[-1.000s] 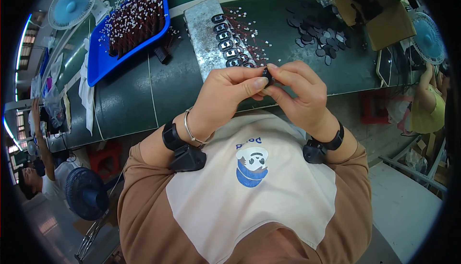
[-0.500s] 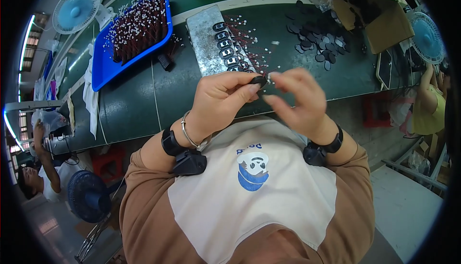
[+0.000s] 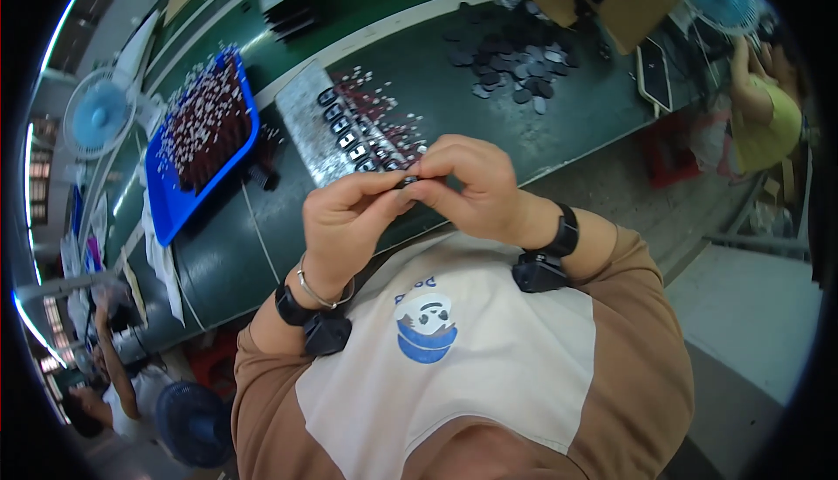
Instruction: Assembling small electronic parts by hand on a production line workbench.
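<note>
Between my two hands is a small black oval part (image 3: 407, 181), mostly covered by the fingertips. My left hand (image 3: 345, 222) pinches it from the left with thumb and forefinger. From the right, the thumb and fingers of my right hand (image 3: 478, 188) close on the same part. Just beyond them lies a grey metal plate (image 3: 301, 131) carrying a slanting row of black oval housings (image 3: 345, 137). Dark red wires with white connectors (image 3: 377, 100) fan out from the plate's right side.
A blue tray (image 3: 176, 218) at the left holds many wires with white connectors (image 3: 209, 109). Several loose black oval discs (image 3: 524, 65) are heaped farther right, near a cardboard box (image 3: 642, 0). A phone-like device (image 3: 654, 76) lies near the table edge. Co-workers sit on both sides.
My right hand, apart and blurred before, has come in and closed on the black oval part. The whole view has turned and shifted, so the table's things appear farther left.
</note>
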Motion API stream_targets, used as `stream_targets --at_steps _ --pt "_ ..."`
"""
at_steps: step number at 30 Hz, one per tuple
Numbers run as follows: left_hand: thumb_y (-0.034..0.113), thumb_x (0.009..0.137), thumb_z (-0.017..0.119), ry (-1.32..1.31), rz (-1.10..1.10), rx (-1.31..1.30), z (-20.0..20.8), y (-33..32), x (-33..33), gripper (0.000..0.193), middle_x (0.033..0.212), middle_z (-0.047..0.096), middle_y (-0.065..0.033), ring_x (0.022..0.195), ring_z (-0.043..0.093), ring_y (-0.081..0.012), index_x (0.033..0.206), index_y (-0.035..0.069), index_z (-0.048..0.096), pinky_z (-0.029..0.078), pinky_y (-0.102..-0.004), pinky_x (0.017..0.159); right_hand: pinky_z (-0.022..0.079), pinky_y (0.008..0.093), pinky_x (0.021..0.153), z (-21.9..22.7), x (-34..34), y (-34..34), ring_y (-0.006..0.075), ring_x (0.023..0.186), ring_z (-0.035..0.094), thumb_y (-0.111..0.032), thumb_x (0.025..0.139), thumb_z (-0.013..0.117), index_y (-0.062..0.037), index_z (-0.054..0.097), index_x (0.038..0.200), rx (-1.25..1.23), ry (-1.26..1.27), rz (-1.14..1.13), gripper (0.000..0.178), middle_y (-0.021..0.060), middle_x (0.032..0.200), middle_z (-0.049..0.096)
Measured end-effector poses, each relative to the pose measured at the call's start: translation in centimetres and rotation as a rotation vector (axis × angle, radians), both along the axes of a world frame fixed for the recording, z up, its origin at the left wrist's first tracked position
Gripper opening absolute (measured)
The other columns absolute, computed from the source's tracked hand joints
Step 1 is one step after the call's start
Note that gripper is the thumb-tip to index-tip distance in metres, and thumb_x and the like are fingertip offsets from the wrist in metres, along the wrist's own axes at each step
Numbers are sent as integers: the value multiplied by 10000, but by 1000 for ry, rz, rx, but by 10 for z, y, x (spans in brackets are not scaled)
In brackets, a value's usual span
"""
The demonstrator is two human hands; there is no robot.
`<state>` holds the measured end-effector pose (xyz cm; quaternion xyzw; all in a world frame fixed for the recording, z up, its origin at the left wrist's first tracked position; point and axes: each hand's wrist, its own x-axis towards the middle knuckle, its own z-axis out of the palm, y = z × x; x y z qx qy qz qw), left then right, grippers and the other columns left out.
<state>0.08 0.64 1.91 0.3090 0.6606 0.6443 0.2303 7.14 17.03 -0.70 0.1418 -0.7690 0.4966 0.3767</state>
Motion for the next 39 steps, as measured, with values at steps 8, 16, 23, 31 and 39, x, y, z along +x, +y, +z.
stream_targets --at_steps 8,16,23,31,39 --pt "-53 823 609 -24 -47 90 -3 -3 -1 125 862 652 -90 713 630 -117 947 -65 623 520 -207 645 436 272 543 4 3 -7 194 618 561 -45 770 687 -10 552 800 -194 -135 73 142 107 734 591" --pt "-37 812 621 -180 -114 -32 7 -15 -7 133 844 643 -73 683 612 -105 944 -45 635 508 -210 626 436 279 636 -2 8 7 175 719 549 -103 791 687 -11 557 886 -68 -190 251 185 98 855 588" --pt "14 785 652 394 409 -352 -14 -96 -71 120 793 641 -66 738 606 -123 902 -6 663 468 -234 655 425 272 823 -22 24 88 155 900 535 -175 812 661 9 572 1044 24 -349 -79 309 97 1025 568" --pt "136 840 633 853 459 -775 -89 -139 -112 190 860 656 -120 755 623 -209 986 15 630 487 -301 713 410 450 925 -75 28 166 369 1120 483 -453 703 690 -108 550 1188 678 -370 -912 612 192 1225 509" --pt "141 854 645 682 479 -562 -94 -140 -125 214 878 608 -87 743 576 -190 998 -7 584 485 -278 685 310 498 975 -71 2 173 317 1253 376 -585 782 555 -202 532 1246 661 -629 -872 603 98 1328 461"
